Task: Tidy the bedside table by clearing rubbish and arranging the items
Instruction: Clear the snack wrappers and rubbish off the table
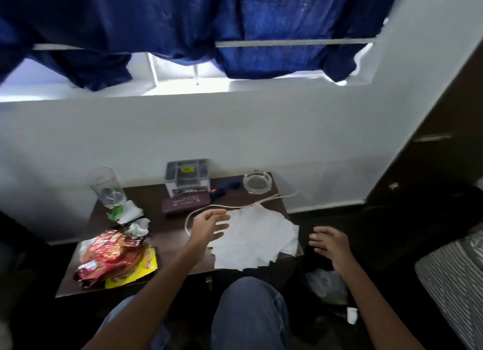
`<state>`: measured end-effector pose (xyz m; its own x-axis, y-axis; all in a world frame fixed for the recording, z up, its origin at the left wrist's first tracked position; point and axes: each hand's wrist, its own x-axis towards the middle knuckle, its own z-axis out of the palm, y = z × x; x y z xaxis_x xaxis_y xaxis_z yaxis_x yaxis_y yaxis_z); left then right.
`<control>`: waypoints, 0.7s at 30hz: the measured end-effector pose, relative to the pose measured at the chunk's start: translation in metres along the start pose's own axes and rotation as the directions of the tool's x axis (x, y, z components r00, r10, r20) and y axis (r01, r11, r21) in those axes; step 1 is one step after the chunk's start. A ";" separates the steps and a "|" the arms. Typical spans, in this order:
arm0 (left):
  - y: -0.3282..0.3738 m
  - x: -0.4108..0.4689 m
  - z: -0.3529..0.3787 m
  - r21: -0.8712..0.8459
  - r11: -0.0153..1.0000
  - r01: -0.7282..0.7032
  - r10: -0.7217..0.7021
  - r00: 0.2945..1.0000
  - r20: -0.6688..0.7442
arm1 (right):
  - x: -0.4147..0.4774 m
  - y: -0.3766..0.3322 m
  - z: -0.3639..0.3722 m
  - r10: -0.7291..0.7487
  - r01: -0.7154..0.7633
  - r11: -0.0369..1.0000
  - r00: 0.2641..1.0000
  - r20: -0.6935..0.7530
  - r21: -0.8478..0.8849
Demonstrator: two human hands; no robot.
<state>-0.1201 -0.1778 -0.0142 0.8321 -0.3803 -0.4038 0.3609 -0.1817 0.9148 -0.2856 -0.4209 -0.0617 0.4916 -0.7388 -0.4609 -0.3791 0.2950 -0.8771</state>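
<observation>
We cannot read the blurred print on the maroon case [185, 204] or the red snack wrappers [112, 256]. The case lies lengthwise left to right behind the white paper [257, 241], which covers the near right corner of the surface [170, 236] and overhangs its front edge. The left grip [210, 228] hovers at the paper's left edge, the right grip [330, 243] beyond the surface's right side, both released, holding nothing.
</observation>
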 end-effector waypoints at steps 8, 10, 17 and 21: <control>0.010 0.018 -0.100 -0.148 0.987 -0.069 0.039 0.979 -0.199 | -0.048 -0.076 0.160 -0.164 0.212 0.975 0.889 0.427 -0.067; 0.009 0.022 -0.120 -0.153 0.985 -0.074 0.036 0.970 -0.240 | -0.059 -0.083 0.197 -0.167 0.249 0.963 0.850 0.500 -0.101; -0.002 0.052 -0.201 0.295 0.953 -0.072 0.258 0.702 -0.663 | -0.086 -0.073 0.307 -0.089 0.297 0.930 0.753 0.652 -0.216; -0.015 0.078 -0.231 0.429 0.888 0.165 0.159 0.765 -0.624 | -0.089 -0.061 0.338 -0.054 0.300 0.919 0.738 0.673 -0.254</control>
<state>0.0370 0.0050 -0.0567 0.9569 0.2455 -0.1551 0.2772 -0.6128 0.7400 -0.0416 -0.1683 -0.0130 0.9109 -0.1531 -0.3832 -0.4005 -0.1044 -0.9103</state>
